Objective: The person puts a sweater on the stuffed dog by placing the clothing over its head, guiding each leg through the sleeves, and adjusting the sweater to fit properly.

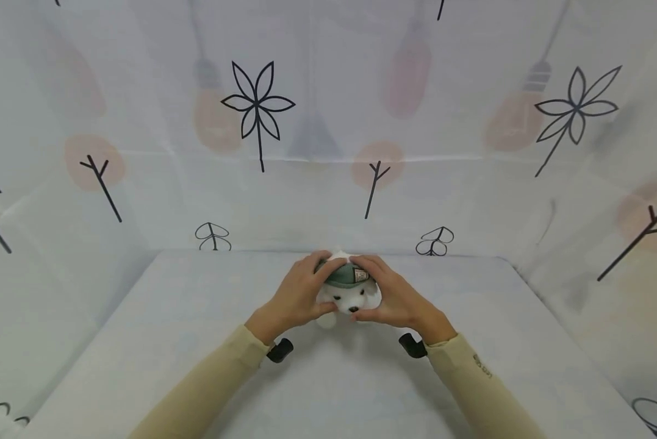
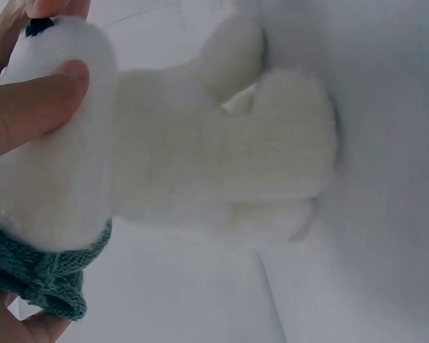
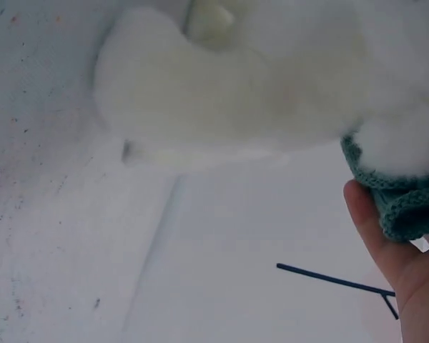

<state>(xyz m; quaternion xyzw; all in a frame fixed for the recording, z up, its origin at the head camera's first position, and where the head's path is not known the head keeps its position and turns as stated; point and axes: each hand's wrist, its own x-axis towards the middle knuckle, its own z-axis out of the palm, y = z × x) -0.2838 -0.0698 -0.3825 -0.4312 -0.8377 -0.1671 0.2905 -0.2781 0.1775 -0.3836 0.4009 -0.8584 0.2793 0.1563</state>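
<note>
A white stuffed dog point(image 1: 352, 300) with dark eyes and a black nose stands upright on the table, facing me. On its head sits a green knitted hat point(image 1: 341, 276) with a small label on the front. My left hand point(image 1: 301, 291) grips one side of the head, fingers over the hat and thumb point(image 2: 61, 96) pressed into the cheek. From the other side my right hand point(image 1: 398, 299) holds the head, its fingers along the hat's edge and its thumb beside the muzzle. The dog's plush body point(image 2: 200, 143) and legs show below the hands in the left wrist view.
The white table point(image 1: 328, 390) spreads around the dog, its far edge close behind. White cloth walls point(image 1: 317, 201) printed with plants and bulbs enclose the back and sides. Black wrist devices point(image 1: 280, 350) stick out inward from both sleeves.
</note>
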